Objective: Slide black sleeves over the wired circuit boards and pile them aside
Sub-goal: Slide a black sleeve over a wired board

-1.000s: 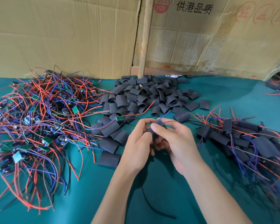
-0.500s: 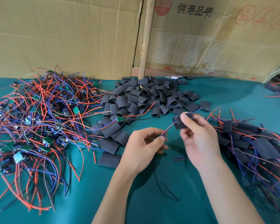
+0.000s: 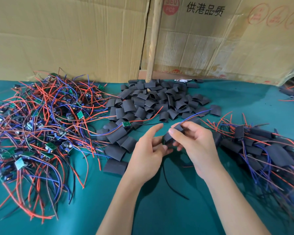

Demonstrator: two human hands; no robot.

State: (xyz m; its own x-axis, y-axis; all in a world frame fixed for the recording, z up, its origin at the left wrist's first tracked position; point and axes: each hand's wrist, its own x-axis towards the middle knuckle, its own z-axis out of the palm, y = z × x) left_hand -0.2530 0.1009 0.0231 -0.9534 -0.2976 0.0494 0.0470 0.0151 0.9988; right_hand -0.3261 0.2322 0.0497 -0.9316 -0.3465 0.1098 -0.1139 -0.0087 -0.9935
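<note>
The black sleeve (image 3: 172, 134) is held in the air over the middle of the green table (image 3: 159, 209), between the two hands, pinched between the thumb and fingers of the right hand (image 3: 196, 146); half a second ago it was held higher and further right, apart from the left hand, with the wires stretched between the two hands. A blue wire (image 3: 196, 114) is seen rising from its upper end, and dark and red leads hang below it toward the cloth, so the board is judged to be inside the sleeve or nearly so, though the board itself is hidden. The left hand (image 3: 147, 154) has been brought back against the sleeve's lower end; its index finger is extended, its other fingers are loosely bent, and whether anything is pinched there cannot be told. The step in hand is therefore judged to be the last seating of this sleeve before the piece is laid aside. The finished pile (image 3: 265, 148) of sleeved boards lies just to the right of the right hand. Loose sleeves (image 3: 153, 102) are heaped behind the hands, and the tangle of unsleeved boards (image 3: 41, 126) with red and blue wires is spread to the left, so much of the work is judged to remain. Cardboard sheets (image 3: 66, 36) are stood along the back.
</note>
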